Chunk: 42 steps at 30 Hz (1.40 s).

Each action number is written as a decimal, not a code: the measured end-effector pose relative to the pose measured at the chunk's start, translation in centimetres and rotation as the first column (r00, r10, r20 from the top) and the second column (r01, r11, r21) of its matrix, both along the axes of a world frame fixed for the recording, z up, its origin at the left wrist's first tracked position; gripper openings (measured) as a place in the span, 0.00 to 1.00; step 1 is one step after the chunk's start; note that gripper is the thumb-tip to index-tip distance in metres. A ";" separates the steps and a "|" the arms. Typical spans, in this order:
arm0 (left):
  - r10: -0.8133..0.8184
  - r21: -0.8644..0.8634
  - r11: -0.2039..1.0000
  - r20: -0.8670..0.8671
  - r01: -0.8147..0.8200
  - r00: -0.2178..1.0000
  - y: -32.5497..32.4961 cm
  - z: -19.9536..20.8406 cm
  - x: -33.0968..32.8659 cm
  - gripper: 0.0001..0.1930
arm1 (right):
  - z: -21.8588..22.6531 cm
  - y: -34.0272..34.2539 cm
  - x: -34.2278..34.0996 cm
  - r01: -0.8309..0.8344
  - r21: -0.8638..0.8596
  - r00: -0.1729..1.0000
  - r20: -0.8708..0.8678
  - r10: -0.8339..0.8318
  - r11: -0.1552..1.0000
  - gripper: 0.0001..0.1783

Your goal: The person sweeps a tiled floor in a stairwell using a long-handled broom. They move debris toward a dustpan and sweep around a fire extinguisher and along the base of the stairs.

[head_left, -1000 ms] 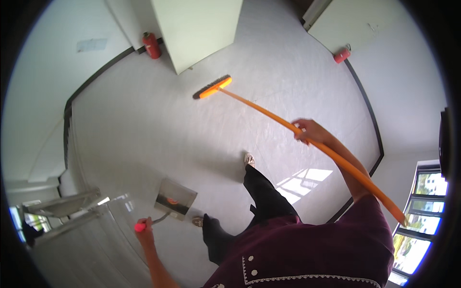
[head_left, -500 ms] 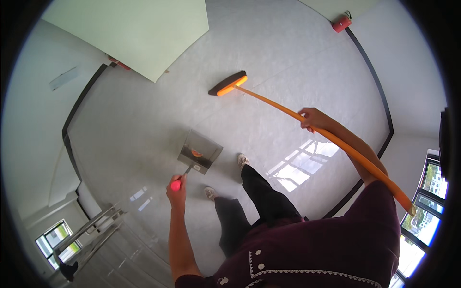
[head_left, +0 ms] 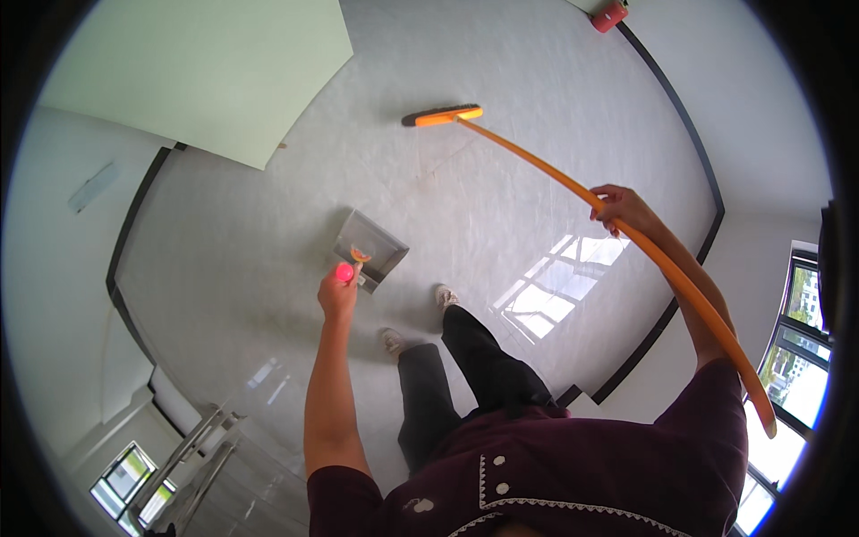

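Observation:
My left hand (head_left: 335, 297) is closed round the handle of a grey dustpan (head_left: 386, 243), with the handle's pink end showing above my fist. The pan is low over the floor, in front of my feet; whether it touches cannot be told. A small orange-and-white scrap (head_left: 360, 255) shows in it, partly behind the handle. In my right hand (head_left: 626, 213) is the long orange stick of a broom (head_left: 528, 156), its upper end reaching back past my right upper arm. The broom's dark-bristled orange head is out ahead, beyond the dustpan.
A pale green panel (head_left: 206, 72) juts in at the far left, with a small brown bit (head_left: 282, 146) by its edge. A red object (head_left: 609, 16) stands by the far right wall. Metal rails (head_left: 192, 456) are at the lower left, windows at the right.
The broom head has moved farther out and turned more level. My left hand has come forward, nearer the pan. My right hand has shifted slightly to the right along with the stick.

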<state>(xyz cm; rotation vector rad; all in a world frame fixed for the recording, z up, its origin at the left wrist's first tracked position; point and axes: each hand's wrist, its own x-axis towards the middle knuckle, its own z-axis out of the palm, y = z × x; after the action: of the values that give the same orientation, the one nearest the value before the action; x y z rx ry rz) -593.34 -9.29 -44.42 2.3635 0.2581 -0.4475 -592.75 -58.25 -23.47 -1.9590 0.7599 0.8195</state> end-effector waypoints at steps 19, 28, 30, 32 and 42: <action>0.007 -0.048 0.999 -0.030 -0.009 1.000 -2.2 -0.8 3.2 0.18 | -2.8 4.7 -4.2 -0.088 0.111 0.937 -0.328 0.120 0.990 0.29; -0.059 0.017 0.998 -0.074 0.061 0.995 -1.9 -0.8 5.6 0.15 | 7.8 13.7 -9.5 0.174 0.404 0.871 -0.489 0.051 0.898 0.33; -0.050 -0.010 0.999 0.029 0.050 0.998 -1.3 -1.3 5.7 0.14 | 8.5 12.9 -9.2 0.162 0.390 0.887 -0.460 0.039 0.907 0.33; -0.057 0.047 0.997 -0.045 0.059 0.997 -1.0 -1.3 6.1 0.14 | 8.6 12.1 -7.8 0.082 0.288 0.907 -0.419 0.049 0.954 0.34; -0.024 -0.006 1.000 -0.099 0.023 0.995 -0.2 -0.7 7.0 0.13 | -1.1 9.6 -6.3 0.028 0.205 0.969 -0.245 0.023 0.978 0.32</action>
<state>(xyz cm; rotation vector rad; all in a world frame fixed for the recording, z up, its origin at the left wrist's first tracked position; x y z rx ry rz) -586.36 -9.45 -45.07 2.3450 0.2750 -0.5767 -599.04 -48.69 -24.53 -1.6892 0.7856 1.1098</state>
